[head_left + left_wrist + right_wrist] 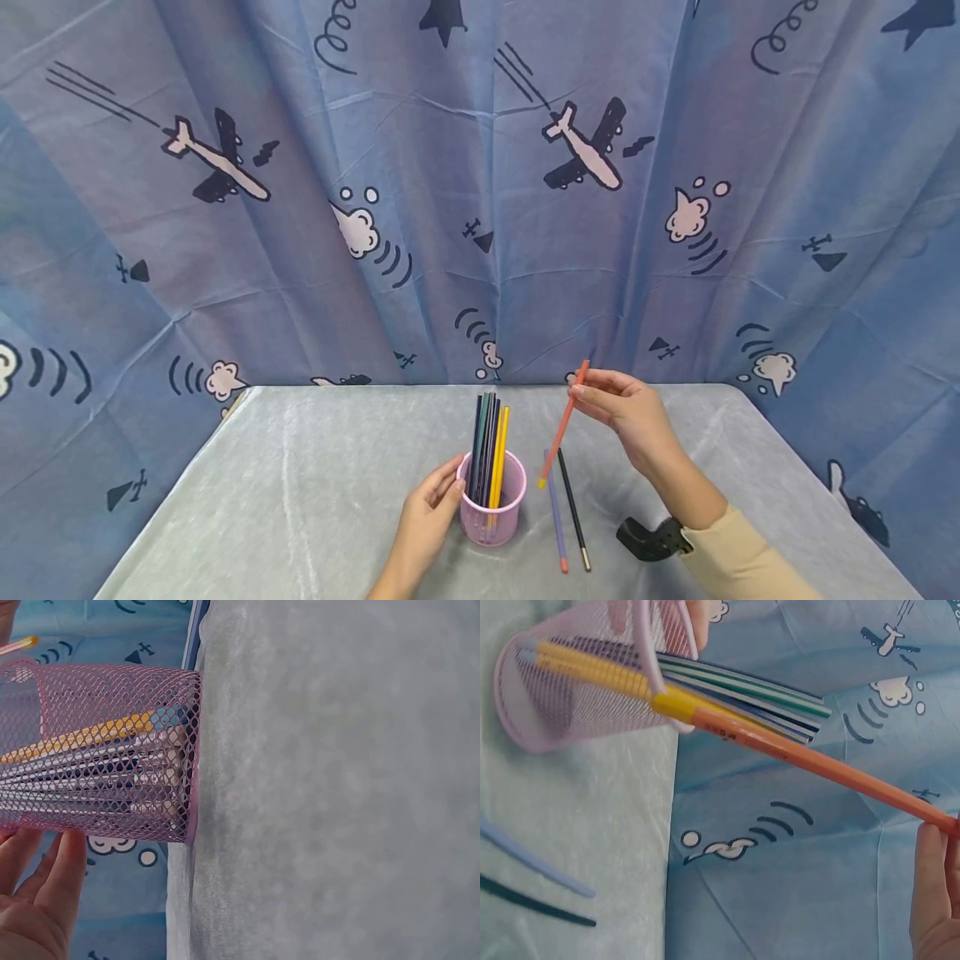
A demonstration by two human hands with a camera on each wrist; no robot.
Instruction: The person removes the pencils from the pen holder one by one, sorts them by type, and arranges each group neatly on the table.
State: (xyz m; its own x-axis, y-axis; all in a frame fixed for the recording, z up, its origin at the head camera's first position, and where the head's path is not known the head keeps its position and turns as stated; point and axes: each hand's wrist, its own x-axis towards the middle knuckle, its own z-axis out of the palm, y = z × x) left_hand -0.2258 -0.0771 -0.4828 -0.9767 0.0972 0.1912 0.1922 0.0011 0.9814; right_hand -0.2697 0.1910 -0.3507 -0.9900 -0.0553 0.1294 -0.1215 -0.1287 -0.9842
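A pink mesh pencil cup (480,527) stands upright on the table, with several pencils (483,450) in dark, green and yellow inside. My left hand (427,518) holds the cup's left side, thumb in front and fingers farther back near the rim. To the right, my right hand (626,417) pinches an orange pencil (564,421) by its upper end. It hangs tilted, its yellow lower end (673,706) appearing over the cup's rim in the right wrist view; from the head it is right of the cup. A purple pencil (556,517) and a black pencil (573,508) lie on the table.
The table (315,483) has a light grey cloth. A blue printed curtain (420,317) hangs behind its far edge. A black strap-like device (651,540) is on my right wrist, by the beige sleeve (738,550).
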